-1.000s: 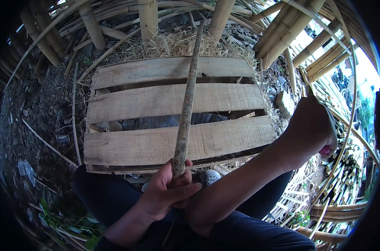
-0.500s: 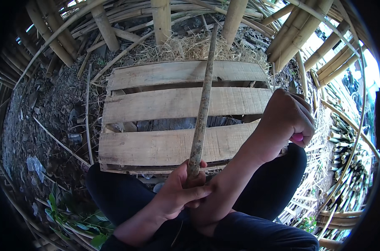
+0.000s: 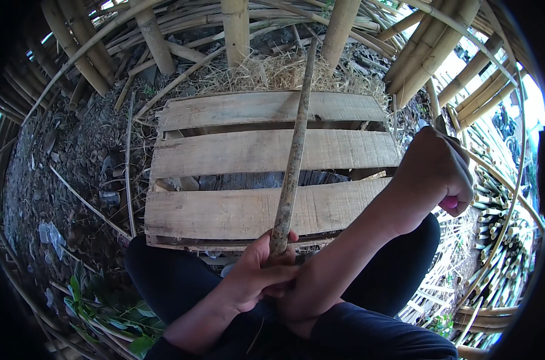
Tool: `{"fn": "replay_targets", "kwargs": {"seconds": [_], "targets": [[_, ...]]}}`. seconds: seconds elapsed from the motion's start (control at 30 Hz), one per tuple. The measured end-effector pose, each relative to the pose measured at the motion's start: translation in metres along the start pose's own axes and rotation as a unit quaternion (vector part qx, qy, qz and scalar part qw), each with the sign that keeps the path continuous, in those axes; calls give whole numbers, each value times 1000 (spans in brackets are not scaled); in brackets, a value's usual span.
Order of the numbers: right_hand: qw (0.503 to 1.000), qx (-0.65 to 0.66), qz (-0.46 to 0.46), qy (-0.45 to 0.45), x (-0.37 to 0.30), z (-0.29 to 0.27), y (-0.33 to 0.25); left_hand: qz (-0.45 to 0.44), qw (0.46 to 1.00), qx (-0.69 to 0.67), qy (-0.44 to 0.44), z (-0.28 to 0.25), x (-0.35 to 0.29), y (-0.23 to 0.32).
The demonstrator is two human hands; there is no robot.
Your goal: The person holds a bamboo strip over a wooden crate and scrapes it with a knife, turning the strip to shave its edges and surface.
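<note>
My left hand (image 3: 261, 273) is wrapped around the lower end of a bamboo pole (image 3: 294, 144), long, slim and mottled brown. The pole slants up and away over a slatted wooden pallet (image 3: 224, 213), its far tip beyond the back slat. My right hand (image 3: 437, 171) is a fist held off the pallet's right side, closed on a knife. The knife's pink handle end (image 3: 449, 202) shows under the curled fingers, and part of a dark blade (image 3: 441, 124) sticks out past the knuckles. The rest of it is hidden. My right forearm crosses close by my left hand.
Thick upright bamboo posts (image 3: 236, 30) stand behind the pallet, with pale shavings (image 3: 278, 75) at their feet. A stack of cut bamboo (image 3: 506, 234) lies at the right. Debris and thin sticks (image 3: 89, 201) cover the ground at the left, with a leafy plant (image 3: 113, 318) near my leg.
My right fist has moved to the right with the knife, and the forearm has swung out with it. My left hand and the pole have stayed nearly where they were.
</note>
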State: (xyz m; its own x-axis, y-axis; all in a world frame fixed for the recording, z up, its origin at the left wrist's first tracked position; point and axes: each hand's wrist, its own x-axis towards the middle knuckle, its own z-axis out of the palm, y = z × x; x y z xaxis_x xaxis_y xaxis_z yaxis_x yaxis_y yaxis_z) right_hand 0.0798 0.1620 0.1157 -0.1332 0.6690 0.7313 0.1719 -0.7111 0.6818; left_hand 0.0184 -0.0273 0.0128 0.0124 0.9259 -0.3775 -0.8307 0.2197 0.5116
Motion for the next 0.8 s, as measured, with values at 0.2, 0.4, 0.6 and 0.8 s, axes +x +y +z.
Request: {"fn": "replay_targets", "kwargs": {"seconds": [0.2,0.4,0.6,0.8], "targets": [[1000,-9,-29,-8,-5,-9,2,-25,996,67,51,4,1,1],[1000,-14,4,-22,2,8,-9,-3,999,15,28,1,0,0],[995,-97,5,-1,3,17,-15,-18,996,74,50,3,0,-3],[998,-51,40,-24,12,3,-3,-8,998,49,28,-1,1,-3]]}}
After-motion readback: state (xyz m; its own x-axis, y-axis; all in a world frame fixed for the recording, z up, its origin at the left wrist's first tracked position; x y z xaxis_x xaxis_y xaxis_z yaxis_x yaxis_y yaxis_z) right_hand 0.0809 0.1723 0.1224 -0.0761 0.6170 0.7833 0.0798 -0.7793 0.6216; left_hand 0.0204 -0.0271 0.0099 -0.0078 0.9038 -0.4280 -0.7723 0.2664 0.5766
